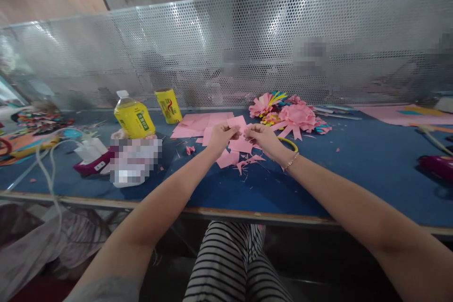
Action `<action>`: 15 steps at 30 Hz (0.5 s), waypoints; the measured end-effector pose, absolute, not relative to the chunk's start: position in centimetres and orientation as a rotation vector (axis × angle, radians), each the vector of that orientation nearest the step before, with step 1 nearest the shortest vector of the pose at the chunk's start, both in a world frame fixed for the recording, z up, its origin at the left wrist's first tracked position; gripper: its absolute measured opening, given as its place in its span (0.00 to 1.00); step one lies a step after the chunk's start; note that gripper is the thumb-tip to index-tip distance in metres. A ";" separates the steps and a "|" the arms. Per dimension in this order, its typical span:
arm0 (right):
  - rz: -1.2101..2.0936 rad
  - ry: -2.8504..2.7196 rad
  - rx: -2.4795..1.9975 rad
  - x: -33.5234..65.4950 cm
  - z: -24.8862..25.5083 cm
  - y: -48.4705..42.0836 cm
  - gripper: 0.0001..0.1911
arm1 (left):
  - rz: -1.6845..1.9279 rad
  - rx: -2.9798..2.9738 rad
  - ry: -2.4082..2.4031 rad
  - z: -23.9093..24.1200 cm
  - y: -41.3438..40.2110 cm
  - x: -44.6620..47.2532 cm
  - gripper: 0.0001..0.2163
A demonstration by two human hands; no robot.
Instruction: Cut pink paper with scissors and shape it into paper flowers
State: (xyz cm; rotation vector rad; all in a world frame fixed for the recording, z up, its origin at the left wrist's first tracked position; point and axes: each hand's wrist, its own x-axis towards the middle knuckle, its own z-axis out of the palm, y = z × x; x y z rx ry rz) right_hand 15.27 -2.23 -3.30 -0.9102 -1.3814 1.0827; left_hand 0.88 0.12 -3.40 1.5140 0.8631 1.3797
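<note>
Over the middle of the blue table, my left hand [222,136] and my right hand [264,138] are close together, with a small gap between the fingertips. Both are closed in a pinch on a piece of pink paper [242,125]; the fingers cover its edges, so the exact grip is hard to see. Beneath and behind them lie more pink paper sheets [198,124]. Torn pink scraps [228,158] are scattered just below my hands. Part of a yellow ring-shaped handle [290,143] shows beside my right wrist, the rest hidden.
Pink paper flowers [297,115] with yellow and blue strips lie behind my right hand. To the left stand a yellow-labelled bottle [133,118], a yellow can [169,106] and a purple tool [94,164] with a cord. A perforated metal screen [212,33] borders the table's back.
</note>
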 end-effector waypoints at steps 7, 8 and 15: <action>1.059 -1.427 -0.895 15.1 -3.7 -2.1 0.13 | 1.398 1.638 0.938 -3.4 0.5 0.5 0.12; 1.041 -1.436 -0.894 15.1 -3.8 -1.9 0.13 | 1.386 1.654 0.951 -3.3 0.4 0.5 0.12; 0.859 -1.498 -0.863 15.3 -4.0 -1.6 0.15 | 1.323 1.646 0.954 -2.8 -0.8 1.0 0.16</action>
